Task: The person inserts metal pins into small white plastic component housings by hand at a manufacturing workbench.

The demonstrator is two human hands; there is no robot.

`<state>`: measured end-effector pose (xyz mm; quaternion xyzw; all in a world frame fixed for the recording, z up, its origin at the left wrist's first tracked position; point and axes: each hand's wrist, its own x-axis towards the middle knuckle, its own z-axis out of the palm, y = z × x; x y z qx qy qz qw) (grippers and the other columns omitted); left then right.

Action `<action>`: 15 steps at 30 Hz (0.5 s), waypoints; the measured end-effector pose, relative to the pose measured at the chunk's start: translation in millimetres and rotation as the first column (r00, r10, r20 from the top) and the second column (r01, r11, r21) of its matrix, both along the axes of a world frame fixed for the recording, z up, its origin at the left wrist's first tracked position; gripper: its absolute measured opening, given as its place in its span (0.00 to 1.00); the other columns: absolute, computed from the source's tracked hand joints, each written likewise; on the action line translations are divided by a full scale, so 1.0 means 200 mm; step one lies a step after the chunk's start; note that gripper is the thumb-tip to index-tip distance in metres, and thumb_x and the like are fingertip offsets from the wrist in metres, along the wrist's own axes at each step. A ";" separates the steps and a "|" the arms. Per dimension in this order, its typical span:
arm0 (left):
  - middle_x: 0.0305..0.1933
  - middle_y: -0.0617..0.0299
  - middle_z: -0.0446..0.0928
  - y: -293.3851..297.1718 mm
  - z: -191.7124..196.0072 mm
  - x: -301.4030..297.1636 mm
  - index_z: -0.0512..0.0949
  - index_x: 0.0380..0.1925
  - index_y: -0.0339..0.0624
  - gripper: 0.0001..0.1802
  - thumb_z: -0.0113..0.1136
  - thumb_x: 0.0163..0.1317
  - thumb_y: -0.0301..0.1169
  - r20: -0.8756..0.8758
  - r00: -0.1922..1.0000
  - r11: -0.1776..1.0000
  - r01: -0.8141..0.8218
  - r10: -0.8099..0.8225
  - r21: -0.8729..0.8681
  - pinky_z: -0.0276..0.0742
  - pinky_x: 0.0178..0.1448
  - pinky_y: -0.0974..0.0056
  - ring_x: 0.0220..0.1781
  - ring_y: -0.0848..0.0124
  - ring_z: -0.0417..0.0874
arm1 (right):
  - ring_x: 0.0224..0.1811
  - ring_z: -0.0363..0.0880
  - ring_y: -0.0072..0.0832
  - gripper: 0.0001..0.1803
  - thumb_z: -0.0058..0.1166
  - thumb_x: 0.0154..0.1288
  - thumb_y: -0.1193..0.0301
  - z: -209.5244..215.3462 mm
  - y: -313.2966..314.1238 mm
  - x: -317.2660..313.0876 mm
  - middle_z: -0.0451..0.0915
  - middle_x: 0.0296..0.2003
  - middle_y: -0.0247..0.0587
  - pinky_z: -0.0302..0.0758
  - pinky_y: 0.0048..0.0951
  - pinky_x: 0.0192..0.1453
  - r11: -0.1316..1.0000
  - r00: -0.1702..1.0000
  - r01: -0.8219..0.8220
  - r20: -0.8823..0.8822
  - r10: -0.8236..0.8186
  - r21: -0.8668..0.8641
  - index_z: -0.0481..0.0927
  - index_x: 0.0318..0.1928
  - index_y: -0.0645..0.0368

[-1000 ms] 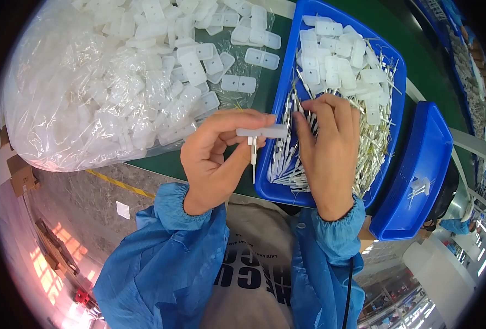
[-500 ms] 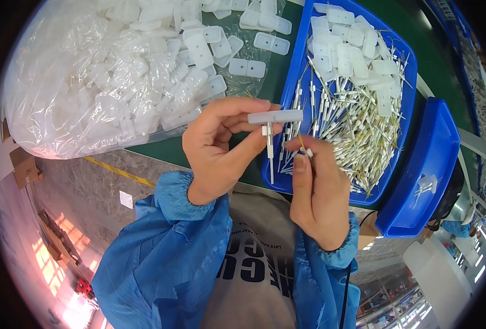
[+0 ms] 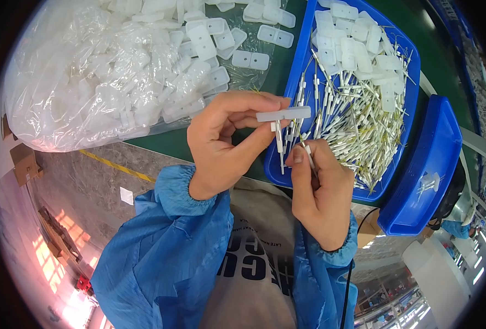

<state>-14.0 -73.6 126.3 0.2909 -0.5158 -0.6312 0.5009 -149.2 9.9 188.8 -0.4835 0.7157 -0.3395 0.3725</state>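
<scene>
A flat white rectangular plastic piece (image 3: 284, 114) with a thin white pin hanging beneath it is pinched between thumb and fingers of the left hand (image 3: 226, 140). Just beside it, a second thin white pin (image 3: 307, 155) is pinched by the right hand (image 3: 319, 189). Both are held over the near edge of a blue plastic tray (image 3: 405, 137) filled with loose pins on the green tabletop (image 3: 166, 143). A clear plastic bag of white pieces (image 3: 89, 77) is seen to the left.
</scene>
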 end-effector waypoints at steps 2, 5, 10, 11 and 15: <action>0.47 0.44 0.82 0.00 0.00 0.00 0.76 0.45 0.28 0.14 0.63 0.59 0.13 -0.003 1.000 1.000 0.006 -0.006 -0.009 0.84 0.54 0.65 0.51 0.62 0.86 | 0.18 0.79 0.29 0.03 0.53 0.69 0.77 0.01 0.01 -0.01 0.80 0.23 0.45 0.72 0.28 0.23 0.999 0.999 -0.001 0.039 0.000 0.032 0.74 0.39 0.64; 0.47 0.44 0.81 -0.01 -0.01 -0.01 0.77 0.44 0.28 0.13 0.63 0.58 0.12 0.027 1.000 0.996 0.004 -0.002 -0.091 0.85 0.54 0.64 0.51 0.62 0.86 | 0.19 0.80 0.30 0.03 0.52 0.70 0.78 0.00 0.01 0.01 0.80 0.23 0.44 0.73 0.28 0.24 0.994 0.992 0.101 0.068 -0.103 0.038 0.74 0.41 0.64; 0.47 0.45 0.80 -0.01 -0.02 0.00 0.78 0.43 0.28 0.13 0.62 0.57 0.11 0.048 0.999 0.985 0.004 0.004 -0.173 0.86 0.53 0.64 0.51 0.63 0.85 | 0.22 0.82 0.33 0.03 0.49 0.72 0.77 -0.01 -0.01 0.02 0.80 0.26 0.44 0.75 0.30 0.26 0.985 0.999 -0.030 -0.033 0.024 -0.168 0.74 0.43 0.64; 0.48 0.44 0.80 0.00 -0.01 0.01 0.78 0.43 0.28 0.13 0.62 0.57 0.11 0.025 1.000 0.995 0.015 -0.013 -0.095 0.85 0.53 0.64 0.52 0.62 0.84 | 0.23 0.82 0.35 0.03 0.49 0.72 0.77 -0.01 -0.02 0.02 0.80 0.27 0.45 0.75 0.31 0.27 0.979 0.998 -0.041 -0.063 0.029 -0.200 0.74 0.43 0.64; 0.52 0.42 0.79 0.01 -0.01 0.03 0.78 0.45 0.27 0.15 0.62 0.57 0.12 -0.084 0.991 0.995 0.102 -0.101 0.017 0.85 0.54 0.63 0.55 0.61 0.83 | 0.24 0.83 0.38 0.03 0.50 0.72 0.78 -0.05 -0.04 -0.01 0.81 0.28 0.47 0.76 0.33 0.27 0.965 0.991 -0.053 -0.135 0.019 -0.259 0.74 0.43 0.64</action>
